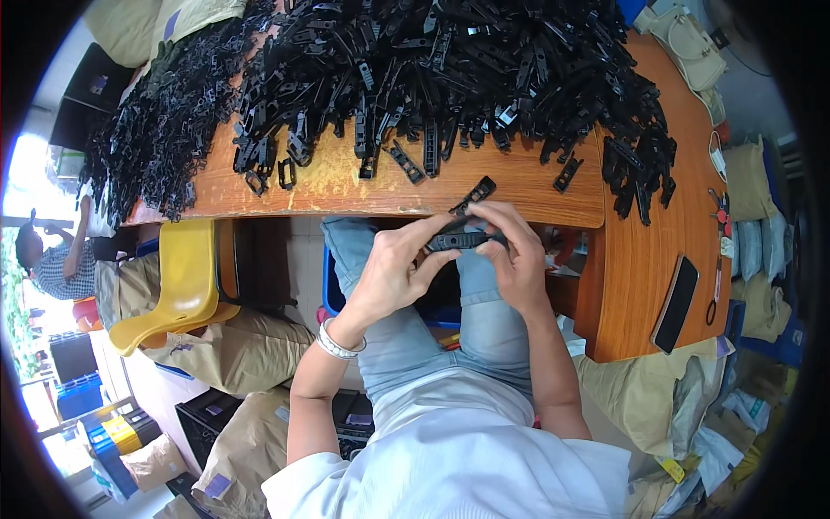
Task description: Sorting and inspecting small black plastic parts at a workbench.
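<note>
In the middle of the picture, the left hand and the right hand pinch a black plastic piece with thumbs and fingers. A big black pile sits on the brown table up top. A phone lies at the right.

Takes in white daylight through a glare-washed window at far left. Holds a brown wooden table, worn yellowish in patches, and a yellow chair near its left part. Shows pale floor tiles beside the chair.
</note>
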Action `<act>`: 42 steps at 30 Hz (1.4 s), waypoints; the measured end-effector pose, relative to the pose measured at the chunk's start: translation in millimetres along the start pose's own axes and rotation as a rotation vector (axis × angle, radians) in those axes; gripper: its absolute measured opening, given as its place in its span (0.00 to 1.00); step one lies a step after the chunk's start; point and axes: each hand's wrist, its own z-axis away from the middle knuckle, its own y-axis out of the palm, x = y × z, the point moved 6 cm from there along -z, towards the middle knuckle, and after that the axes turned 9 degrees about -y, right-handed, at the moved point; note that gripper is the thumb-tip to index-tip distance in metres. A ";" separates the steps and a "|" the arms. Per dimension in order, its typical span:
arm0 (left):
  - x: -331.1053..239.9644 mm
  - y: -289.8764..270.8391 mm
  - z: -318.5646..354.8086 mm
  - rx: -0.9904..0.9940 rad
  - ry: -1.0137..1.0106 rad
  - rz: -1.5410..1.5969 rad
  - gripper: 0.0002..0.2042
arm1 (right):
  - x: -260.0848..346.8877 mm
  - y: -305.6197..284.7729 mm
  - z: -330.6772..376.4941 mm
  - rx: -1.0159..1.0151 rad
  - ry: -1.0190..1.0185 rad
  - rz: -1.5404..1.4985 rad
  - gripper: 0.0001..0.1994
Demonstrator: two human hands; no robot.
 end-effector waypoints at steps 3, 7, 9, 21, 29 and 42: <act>-4.5 -1.1 4.8 -0.035 0.017 -0.009 0.18 | -0.3 -1.7 1.7 -0.005 -0.003 0.054 0.13; 5.4 -0.1 8.0 0.099 -0.247 0.242 0.15 | 0.2 -3.5 1.0 0.034 0.031 -0.053 0.09; 14.9 -10.5 5.7 0.105 -0.136 0.178 0.12 | -3.4 3.0 7.5 0.072 0.149 -0.148 0.09; 111.1 -163.4 -10.9 -0.660 -0.614 -0.892 0.11 | -4.6 -35.9 9.3 0.027 0.217 -0.043 0.08; 98.0 -164.3 -0.5 -0.798 -0.369 -0.857 0.09 | -23.3 -220.1 -14.8 -0.400 0.328 0.696 0.07; 20.4 -91.0 -11.9 -0.590 -0.244 0.361 0.17 | -83.6 -255.3 -95.0 -0.113 0.132 1.568 0.05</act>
